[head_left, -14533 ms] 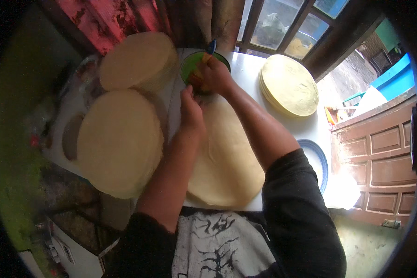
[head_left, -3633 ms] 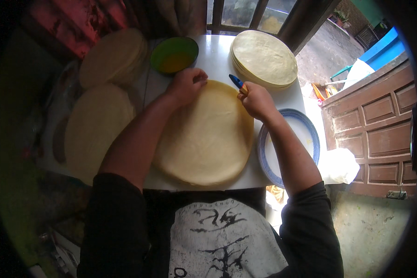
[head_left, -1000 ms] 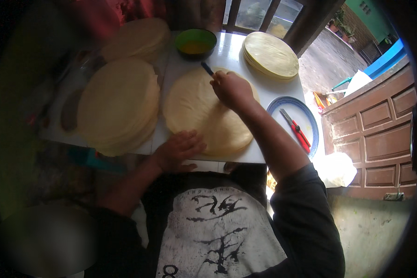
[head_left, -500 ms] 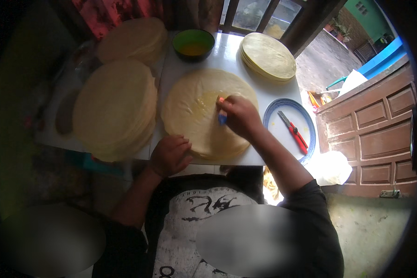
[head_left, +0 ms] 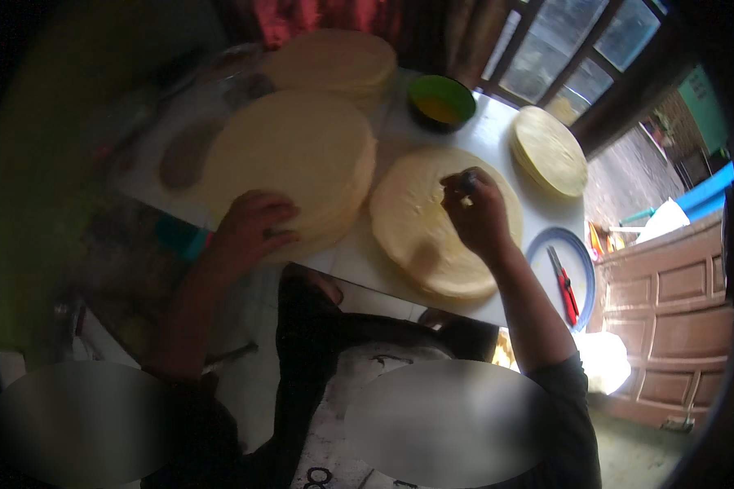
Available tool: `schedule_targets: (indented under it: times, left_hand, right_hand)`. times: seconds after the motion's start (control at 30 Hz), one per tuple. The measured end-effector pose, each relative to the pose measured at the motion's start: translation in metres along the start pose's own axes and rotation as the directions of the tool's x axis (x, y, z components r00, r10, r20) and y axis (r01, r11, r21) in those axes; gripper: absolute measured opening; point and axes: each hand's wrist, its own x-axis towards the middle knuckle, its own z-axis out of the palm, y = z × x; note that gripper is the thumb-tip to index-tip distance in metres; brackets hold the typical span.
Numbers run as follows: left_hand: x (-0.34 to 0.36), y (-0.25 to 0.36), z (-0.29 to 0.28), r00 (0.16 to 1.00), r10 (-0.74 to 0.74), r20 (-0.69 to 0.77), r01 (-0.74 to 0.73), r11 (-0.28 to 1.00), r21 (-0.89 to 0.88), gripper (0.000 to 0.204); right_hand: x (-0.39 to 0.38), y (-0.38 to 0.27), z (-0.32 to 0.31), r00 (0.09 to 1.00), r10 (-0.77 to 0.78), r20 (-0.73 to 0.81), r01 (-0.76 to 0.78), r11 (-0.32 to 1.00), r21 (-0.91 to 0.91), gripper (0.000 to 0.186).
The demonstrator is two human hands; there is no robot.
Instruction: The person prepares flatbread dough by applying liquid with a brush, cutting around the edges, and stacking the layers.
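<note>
The thin pale round sheet (head_left: pixel 432 224) lying flat on the white tabletop (head_left: pixel 489 130) looks light, limp and tearable, best lifted by its rim, while the right hand (head_left: pixel 477 216) pinches a small brush on it and the left hand (head_left: pixel 253 228) rests open on the neighbouring stack (head_left: pixel 289 159)

The flat round sheet (head_left: pixel 432 236) lies near centre on the table (head_left: pixel 489 134). A large stack of sheets (head_left: pixel 289 163) lies to its left, another stack (head_left: pixel 334 61) far left. The bowl (head_left: pixel 440 102) sits beyond the sheet. A smaller stack (head_left: pixel 549 151) lies far right. The plate (head_left: pixel 546 253) lies right, with a cutter (head_left: pixel 564 285) on it.
</note>
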Motion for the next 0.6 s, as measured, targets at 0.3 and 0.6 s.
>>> schedule_targets:
  times: [0.3, 0.6]
  left_hand:
    - [0.004, -0.030, 0.001, 0.960, 0.279, -0.001, -0.279, 0.960, -0.007, 0.027]
    - [0.000, -0.057, -0.005, 0.944, 0.330, 0.003, -0.328, 0.940, -0.088, 0.025]
  right_hand:
    - [0.062, -0.065, 0.114, 0.708, -0.331, 0.623, 0.457, 0.888, -0.047, 0.025]
    - [0.085, -0.077, 0.119, 0.579, -0.234, 0.781, 0.528, 0.838, -0.140, 0.027]
